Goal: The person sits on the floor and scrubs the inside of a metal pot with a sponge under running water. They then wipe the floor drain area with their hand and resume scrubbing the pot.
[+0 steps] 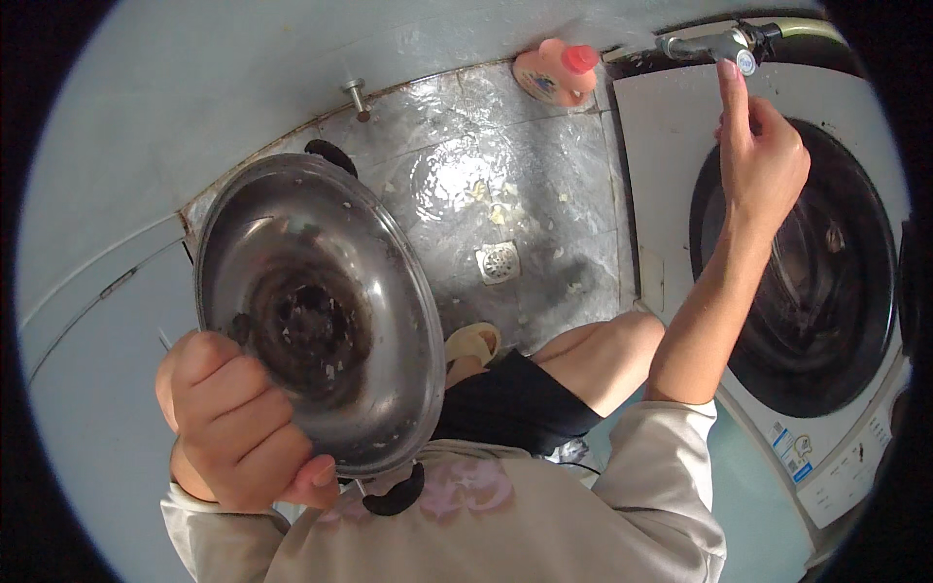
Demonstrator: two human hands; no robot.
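Note:
My left hand [226, 423] grips the near left edge of a round metal wok [386, 342]. Tilted up on its side, the wok has a blackened, scorched middle and pale specks on the face toward me. One black side handle [332, 157] is at its far end, and another black handle [397, 495] is at the near end, by my shirt. My right hand [765, 157] is stretched out to a metal wall tap [703, 47], its thumb raised against the tap's round end. The other fingers are curled in, their tips mostly hidden.
Wet grey floor tiles [539, 160] hold scattered pale food scraps [498, 211] near a square floor drain [498, 263]. A pink jug with a red cap [557, 76] stands by the wall. At right is a front-loading washing machine [656, 146]. A short metal fitting [356, 98] juts from the wall.

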